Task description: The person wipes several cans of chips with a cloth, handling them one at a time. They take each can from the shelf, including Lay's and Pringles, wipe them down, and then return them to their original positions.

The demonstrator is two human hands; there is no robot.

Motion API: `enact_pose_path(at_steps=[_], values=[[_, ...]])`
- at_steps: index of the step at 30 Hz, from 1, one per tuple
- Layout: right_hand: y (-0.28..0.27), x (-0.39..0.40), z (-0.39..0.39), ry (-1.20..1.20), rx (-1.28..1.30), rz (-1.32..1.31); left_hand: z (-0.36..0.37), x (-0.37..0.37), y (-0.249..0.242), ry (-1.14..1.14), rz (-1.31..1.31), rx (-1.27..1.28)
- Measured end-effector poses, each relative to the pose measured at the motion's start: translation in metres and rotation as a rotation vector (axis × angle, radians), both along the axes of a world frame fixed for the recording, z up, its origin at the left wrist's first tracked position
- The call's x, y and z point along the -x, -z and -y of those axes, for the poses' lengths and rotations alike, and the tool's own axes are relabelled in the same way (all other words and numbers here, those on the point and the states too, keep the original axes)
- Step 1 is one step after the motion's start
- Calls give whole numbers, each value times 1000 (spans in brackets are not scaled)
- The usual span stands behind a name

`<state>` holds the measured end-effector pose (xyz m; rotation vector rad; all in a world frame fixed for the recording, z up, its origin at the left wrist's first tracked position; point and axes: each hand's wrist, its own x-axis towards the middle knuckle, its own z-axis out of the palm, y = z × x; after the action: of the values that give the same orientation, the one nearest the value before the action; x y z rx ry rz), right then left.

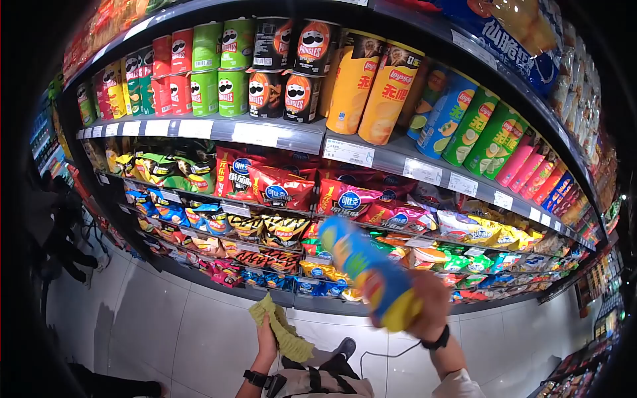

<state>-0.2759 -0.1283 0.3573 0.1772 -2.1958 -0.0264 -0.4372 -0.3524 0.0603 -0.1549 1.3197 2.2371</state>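
Observation:
My right hand (431, 302) is wrapped around the lower end of a blue chip can (365, 265), smeared by motion. The can tilts up to the left, in front of the lower rows of chip bags. In my left hand (266, 343), low over the floor, is a yellow-green fluffy cloth (284, 331). Above the held can, orange Lay's cans (388, 93) stand on the shelf. Right of them are a blue Lay's can (448, 113) and green Lay's cans (496, 147).
Stacked Pringles cans (303, 98) fill the upper shelf's left part. Its edge (292, 136) carries price tags. Red chip bags (282, 189) hang below. A person in dark clothes (60, 229) is at the left. A thin cable (391, 354) crosses the tiled floor (199, 331).

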Motion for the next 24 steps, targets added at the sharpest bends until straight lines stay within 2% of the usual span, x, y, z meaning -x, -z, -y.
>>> enact_pose_path(at_steps=[1,3,5,8,10,13,16,19,24], values=[[-26,3,-11,132,-77,-260,4,-2,14,5,3,-7],[-70,24,-44,279,-196,-619,7,-4,19,65,-2,50],[-115,43,-71,314,-199,-699,10,-4,22,84,25,26],[-157,70,-98,346,-241,-693,10,-2,30,86,26,20],[-175,83,-108,315,-218,-515,10,0,28,69,3,30],[-191,108,-125,250,-122,-432,12,2,23,84,26,19],[-206,125,-145,279,-97,-439,15,5,34,88,-7,5],[-214,136,-154,293,-105,-434,19,2,16,74,39,-14],[-198,153,-158,325,-191,-595,22,0,21,33,49,-19]])
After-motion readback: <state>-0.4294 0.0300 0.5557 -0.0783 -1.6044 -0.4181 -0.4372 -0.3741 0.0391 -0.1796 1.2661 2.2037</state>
